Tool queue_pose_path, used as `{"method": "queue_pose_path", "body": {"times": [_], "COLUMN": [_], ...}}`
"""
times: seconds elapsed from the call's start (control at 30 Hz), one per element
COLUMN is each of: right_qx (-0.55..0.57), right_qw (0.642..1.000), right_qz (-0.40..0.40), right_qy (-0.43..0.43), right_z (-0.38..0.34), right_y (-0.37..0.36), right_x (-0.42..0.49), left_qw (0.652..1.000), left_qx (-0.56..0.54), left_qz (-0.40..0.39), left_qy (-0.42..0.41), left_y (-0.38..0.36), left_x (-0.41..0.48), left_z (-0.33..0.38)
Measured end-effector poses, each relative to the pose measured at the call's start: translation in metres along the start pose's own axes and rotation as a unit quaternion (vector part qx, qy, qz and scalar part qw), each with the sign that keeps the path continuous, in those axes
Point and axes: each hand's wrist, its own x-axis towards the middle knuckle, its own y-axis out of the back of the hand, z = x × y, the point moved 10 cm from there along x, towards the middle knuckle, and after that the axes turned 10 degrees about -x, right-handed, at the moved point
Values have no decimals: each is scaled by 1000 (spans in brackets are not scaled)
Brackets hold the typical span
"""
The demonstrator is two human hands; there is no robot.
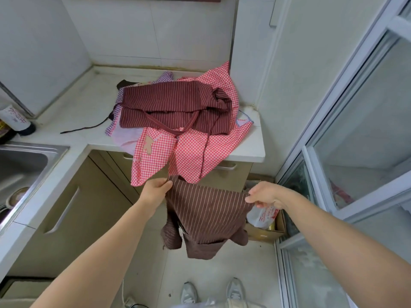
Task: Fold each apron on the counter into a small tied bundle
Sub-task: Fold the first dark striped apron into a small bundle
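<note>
White kitchen counter (73, 121), corner unit, sink (26, 161) at left. Head view: your left hand (156, 189) and right hand (264, 194) each pinch a top corner of one brown striped apron (206, 214), hanging in the air below the counter edge. Step looks like spreading before the first fold; next, lay it flat or halve it. Heap (184, 121) holds at least three more aprons; exact count unclear.

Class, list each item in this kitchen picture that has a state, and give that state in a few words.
Brown striped apron: held up, unfolded.
Left hand: pinching its corner.
Right hand: pinching its other corner.
Maroon striped apron: crumpled on counter.
Red checked apron: overhanging edge.
</note>
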Motion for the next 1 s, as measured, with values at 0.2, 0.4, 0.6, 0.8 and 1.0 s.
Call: {"method": "queue_pose_path", "body": {"times": [0.2,0.4,0.6,0.8,1.0], "right_qx": [150,96,-224,-152,37], "right_qw": [914,880,916,987,918], "right_qz": [324,363,-328,1,341], "right_qy": [190,290,-55,55,200], "right_z": [-73,-111,25,-26,-80], "right_y": [88,80,-118,-49,33], "right_x": [-25,-36,-19,18,-11], "left_qw": [987,962,873,944,977], "left_qx": [-59,85,305,274,88], "left_qz": [92,104,-227,-52,145], "left_qy": [-118,-239,307,174,-132], "left_y": [21,14,18,39,63], "left_x": [16,14,-30,18,32], "left_z": [63,71,-154,-101,-5]}}
